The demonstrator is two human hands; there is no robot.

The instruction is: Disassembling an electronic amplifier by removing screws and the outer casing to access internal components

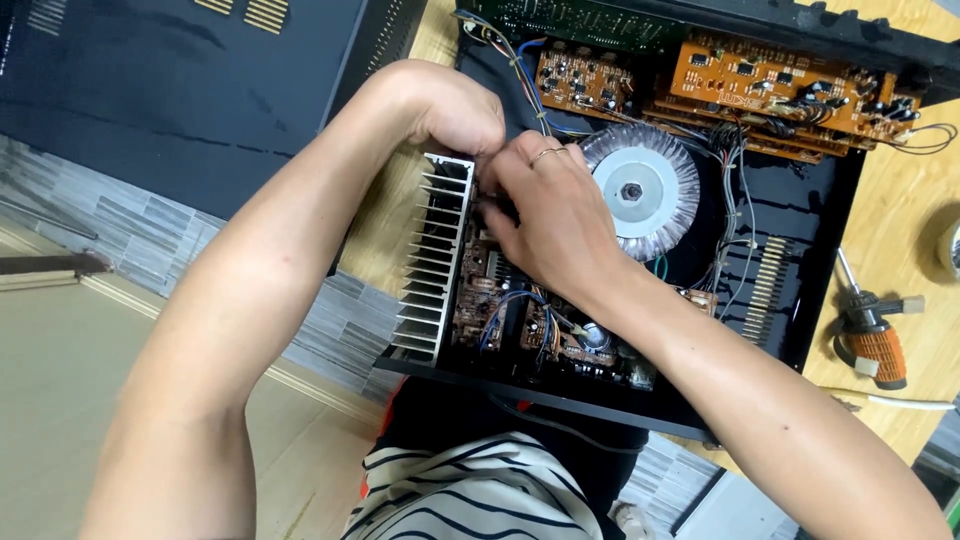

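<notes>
Both of the person's hands meet over the open black chassis (pixel 800 300) that lies on the wooden worktop (pixel 900 230). The left hand (pixel 455 108) comes in from ten o'clock and curls over the top corner of the finned metal heatsink (pixel 432 262), its fingers bent down behind the upper fins; its grip is narrow, pinched on something too small to make out beneath the knuckles. The right hand (pixel 550 215), a ring on one finger, reaches in from four o'clock and lies just beside the left, fingertips touching the same spot at the top of the heatsink; whether that grip clamps anything I cannot tell, since the fingertips are hidden. At three o'clock from the right hand, almost against it, sits the round toroidal transformer (pixel 640 190), pale on top with a bolt in its centre. Brown circuit boards (pixel 520 320) with blue wires lie at six o'clock from the hands, beside the heatsink. More orange circuit boards (pixel 770 85) run along the far edge of the chassis at one o'clock. Well apart at three o'clock, on the worktop, lies a tool with an orange ribbed handle (pixel 878 345). A dark lid panel (pixel 180 90) rests at ten o'clock, beyond the left forearm.
</notes>
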